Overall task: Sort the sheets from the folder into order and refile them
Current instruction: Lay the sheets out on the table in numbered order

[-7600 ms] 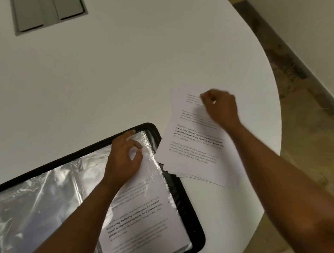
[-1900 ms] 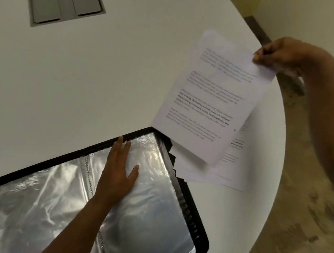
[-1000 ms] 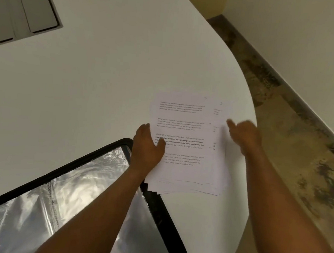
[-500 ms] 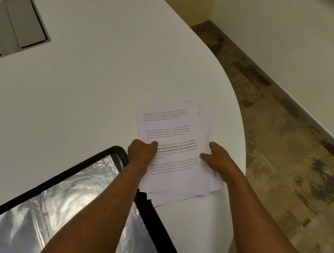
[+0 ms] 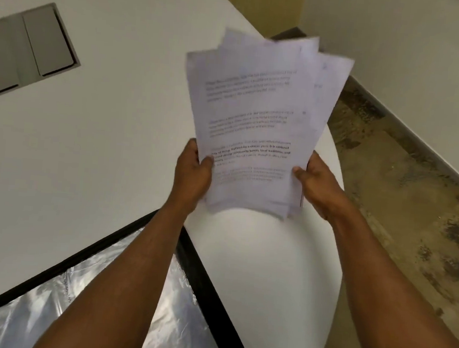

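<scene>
A loose stack of printed white sheets is held up above the white table, its top edges fanned out unevenly. My left hand grips the stack's lower left edge with the thumb on the front. My right hand grips the lower right edge the same way. The black folder lies open at the lower left, showing shiny clear plastic sleeves with no paper visible in them. My left forearm crosses over the folder's far corner.
The white table has a rounded edge on the right, dropping to a worn brown floor. A grey recessed cable hatch sits in the tabletop at the far left. A pale wall runs along the right.
The stack lay flat on the table under both hands half a second ago. Both hands now hold it lifted off the table and tilted up toward me.
</scene>
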Demonstrator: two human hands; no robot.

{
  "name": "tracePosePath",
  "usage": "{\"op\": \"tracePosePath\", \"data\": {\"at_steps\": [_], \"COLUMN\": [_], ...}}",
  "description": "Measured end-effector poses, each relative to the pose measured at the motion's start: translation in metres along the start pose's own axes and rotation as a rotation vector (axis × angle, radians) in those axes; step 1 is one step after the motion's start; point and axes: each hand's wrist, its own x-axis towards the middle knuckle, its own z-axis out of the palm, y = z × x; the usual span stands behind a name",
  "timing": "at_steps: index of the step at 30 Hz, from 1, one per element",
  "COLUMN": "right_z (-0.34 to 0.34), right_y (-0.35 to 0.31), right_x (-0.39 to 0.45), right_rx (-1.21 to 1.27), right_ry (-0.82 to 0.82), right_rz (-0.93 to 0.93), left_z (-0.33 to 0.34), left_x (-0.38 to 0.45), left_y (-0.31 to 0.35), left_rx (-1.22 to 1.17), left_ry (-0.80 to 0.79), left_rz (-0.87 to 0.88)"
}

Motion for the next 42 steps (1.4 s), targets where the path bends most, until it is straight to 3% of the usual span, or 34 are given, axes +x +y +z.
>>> {"op": "tracePosePath", "data": {"at_steps": [5,12,19,31,35,42], "right_z": [0.013,0.038,0.045,0.042,0.053,0.07], "right_y": [-0.046,-0.049,-0.046,-0.043,-0.026,-0.037], "right_x": [0.013,0.039,0.054,0.058,0.055,0.057], "right_rx": [0.183,0.133,0.199,0.179,0.18,-0.117], "right_ry": [0.176,0.249,0.386,0.341,0.255,0.238], "right_rz": [-0.151,-0.148,-0.136,-0.145,-0.091,-0.157], "left_z": [0.003,0.01,0.033,0.041,0.04,0.009], "left_x": [0.008,0.016,0.021,0.032,0.029,0.03], "left_y": [0.024,0.022,0.026,0.023,0.001,0.0], "left_rx": [-0.093,-0.051,-0.129,-0.136,-0.037,0.028], "left_ry": [0.17,0.116,0.409,0.395,0.3,0.358], "left_rz": [0.168,0.174,0.221,0.162,0.063,0.042]}}
